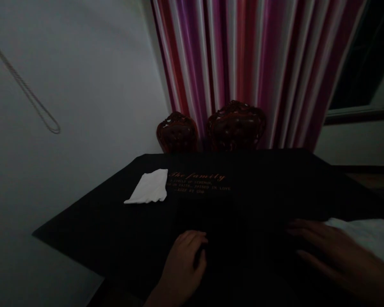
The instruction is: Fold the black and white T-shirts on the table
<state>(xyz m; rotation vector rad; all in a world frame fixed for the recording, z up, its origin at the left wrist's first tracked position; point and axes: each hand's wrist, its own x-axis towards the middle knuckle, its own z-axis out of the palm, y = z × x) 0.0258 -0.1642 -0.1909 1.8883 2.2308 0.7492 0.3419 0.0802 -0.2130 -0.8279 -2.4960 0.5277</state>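
In the dim head view a black cloth with orange lettering covers a table. My left hand rests on the cloth near the front middle with its fingers curled under. My right hand lies flat on the cloth at the right, fingers stretched out towards the left. A white cloth lies just behind my right hand, at the right edge. A small folded white cloth sits further back on the left, apart from both hands.
Two dark carved wooden chair backs stand behind the table's far edge. A striped pink and purple curtain hangs behind them. A pale wall with a hanging cord is at the left. A window frame shows at the right.
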